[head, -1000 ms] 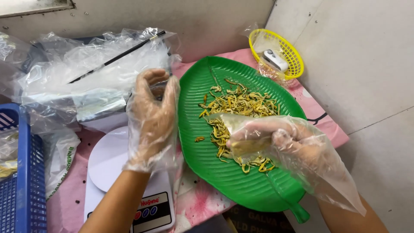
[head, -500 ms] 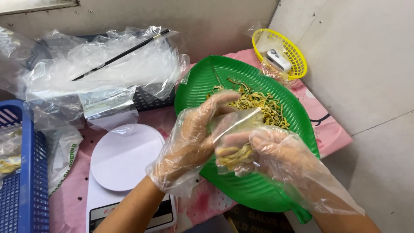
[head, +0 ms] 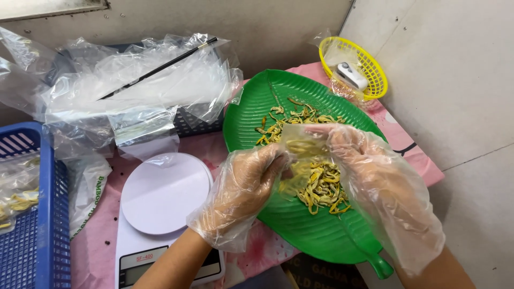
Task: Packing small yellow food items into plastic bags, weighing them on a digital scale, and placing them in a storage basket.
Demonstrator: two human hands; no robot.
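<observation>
Both my hands wear loose clear plastic gloves. My left hand and my right hand meet over the green leaf-shaped tray and together hold a small clear plastic bag open between them. Yellow-brown dried strips lie in a pile on the tray, under and behind the bag. Whether any strips are inside the bag is hard to tell. A white digital kitchen scale with a round platform sits just left of my left hand.
A heap of clear plastic bags with a black stick on it fills the back left, over a dark basket. A blue crate stands at the left edge. A yellow basket with a small white device sits back right by the wall.
My left hand came away from the scale side and moved right onto the tray. Both hands now hold the small bag together above the strips.
</observation>
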